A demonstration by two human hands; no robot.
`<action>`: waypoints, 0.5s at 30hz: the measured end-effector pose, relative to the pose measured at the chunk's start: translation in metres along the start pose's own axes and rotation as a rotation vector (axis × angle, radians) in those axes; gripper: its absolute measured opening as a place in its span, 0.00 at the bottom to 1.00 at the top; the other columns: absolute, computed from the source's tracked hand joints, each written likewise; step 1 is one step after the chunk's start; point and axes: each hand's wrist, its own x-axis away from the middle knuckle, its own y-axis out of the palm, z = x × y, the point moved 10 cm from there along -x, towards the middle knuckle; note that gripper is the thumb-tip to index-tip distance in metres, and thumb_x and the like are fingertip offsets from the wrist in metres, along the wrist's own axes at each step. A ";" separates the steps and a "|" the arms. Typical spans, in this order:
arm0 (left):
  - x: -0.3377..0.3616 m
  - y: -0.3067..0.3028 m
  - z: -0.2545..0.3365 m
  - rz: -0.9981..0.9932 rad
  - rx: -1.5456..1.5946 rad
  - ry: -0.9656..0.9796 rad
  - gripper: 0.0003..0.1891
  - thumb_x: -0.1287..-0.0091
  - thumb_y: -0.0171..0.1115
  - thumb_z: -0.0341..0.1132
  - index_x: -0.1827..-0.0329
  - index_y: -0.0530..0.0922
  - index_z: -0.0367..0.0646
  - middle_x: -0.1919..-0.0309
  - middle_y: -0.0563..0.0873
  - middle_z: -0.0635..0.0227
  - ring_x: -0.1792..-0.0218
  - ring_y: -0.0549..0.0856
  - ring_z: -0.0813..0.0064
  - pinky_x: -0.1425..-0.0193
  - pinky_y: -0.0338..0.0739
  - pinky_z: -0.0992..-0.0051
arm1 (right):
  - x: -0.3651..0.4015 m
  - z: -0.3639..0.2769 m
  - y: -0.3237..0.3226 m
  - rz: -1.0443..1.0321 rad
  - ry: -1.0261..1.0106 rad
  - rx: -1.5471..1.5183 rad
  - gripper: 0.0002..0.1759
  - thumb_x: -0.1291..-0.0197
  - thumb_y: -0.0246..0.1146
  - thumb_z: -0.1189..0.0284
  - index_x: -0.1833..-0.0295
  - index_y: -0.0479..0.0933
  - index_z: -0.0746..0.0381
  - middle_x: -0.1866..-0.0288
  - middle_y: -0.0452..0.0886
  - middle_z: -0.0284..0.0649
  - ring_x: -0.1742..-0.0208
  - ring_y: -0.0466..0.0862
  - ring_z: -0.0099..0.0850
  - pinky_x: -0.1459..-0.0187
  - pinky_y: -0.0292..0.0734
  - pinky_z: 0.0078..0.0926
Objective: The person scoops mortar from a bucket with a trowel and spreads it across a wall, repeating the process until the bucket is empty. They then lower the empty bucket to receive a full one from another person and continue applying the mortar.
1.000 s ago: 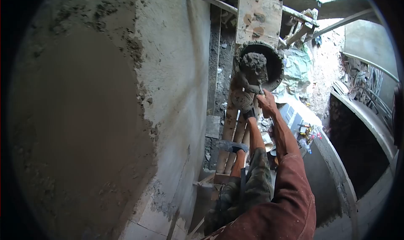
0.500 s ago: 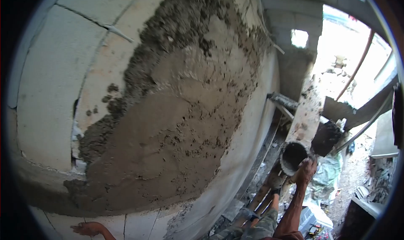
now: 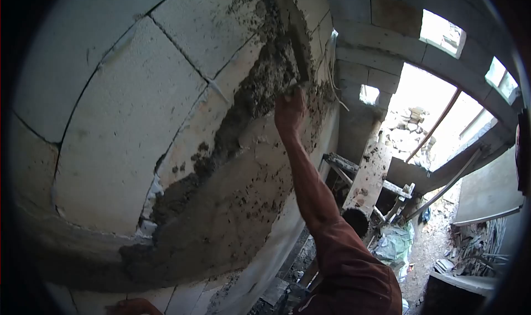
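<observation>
High on the block wall, my right hand (image 3: pixel 290 106) is closed around the handle of a trowel. The trowel's long blade (image 3: pixel 299 52) shows nearly edge-on against the wet mortar (image 3: pixel 221 199). That mortar is smoother in the lower part and rough and lumpy along its left and upper edges. My left hand (image 3: pixel 135 306) is at the bottom edge of the view by the pale wall blocks, its fingers extended and partly cut off. Below my right arm stands a bucket (image 3: pixel 357 222), partly hidden by the sleeve; its dark opening shows.
A mortar-spattered plank (image 3: pixel 369 174) runs beside the wall on a wooden support (image 3: pixel 398 189). Green-white plastic sheeting (image 3: pixel 395 243) lies below it. Rubble shows through the bright opening behind. A pale cable (image 3: pixel 338 96) hangs near the wall corner.
My right hand has risen from beside the bucket to the upper wall with the trowel. The view has shifted, and my left hand sits lower in it.
</observation>
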 end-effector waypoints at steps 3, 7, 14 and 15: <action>-0.007 0.010 -0.023 0.017 -0.012 0.036 0.28 0.24 0.24 0.47 0.26 0.53 0.44 0.28 0.57 0.55 0.32 0.63 0.53 0.39 0.66 0.53 | -0.008 0.003 0.008 -0.126 0.412 -0.569 0.10 0.39 0.53 0.67 0.56 0.72 0.61 0.70 0.73 0.36 0.72 0.75 0.29 0.72 0.73 0.31; 0.002 0.025 -0.029 -0.121 -0.154 -0.068 0.28 0.24 0.24 0.47 0.27 0.54 0.43 0.29 0.57 0.52 0.31 0.62 0.52 0.42 0.69 0.53 | 0.013 0.142 0.020 -0.316 0.913 -0.709 0.10 0.38 0.52 0.64 0.64 0.72 0.59 0.76 0.71 0.33 0.79 0.71 0.24 0.80 0.68 0.26; 0.003 0.026 -0.032 -0.048 0.027 0.010 0.28 0.24 0.24 0.47 0.27 0.55 0.41 0.29 0.58 0.52 0.32 0.63 0.51 0.40 0.67 0.53 | 0.030 0.221 0.091 -0.760 1.130 -0.717 0.15 0.39 0.52 0.60 0.70 0.73 0.59 0.79 0.71 0.36 0.82 0.71 0.29 0.81 0.67 0.30; 0.001 0.025 -0.028 -0.058 0.023 0.008 0.28 0.24 0.24 0.47 0.27 0.55 0.41 0.29 0.58 0.52 0.32 0.63 0.51 0.40 0.67 0.53 | 0.014 0.203 0.093 -0.756 1.047 -0.679 0.15 0.38 0.52 0.60 0.70 0.73 0.60 0.79 0.71 0.36 0.82 0.71 0.30 0.81 0.67 0.31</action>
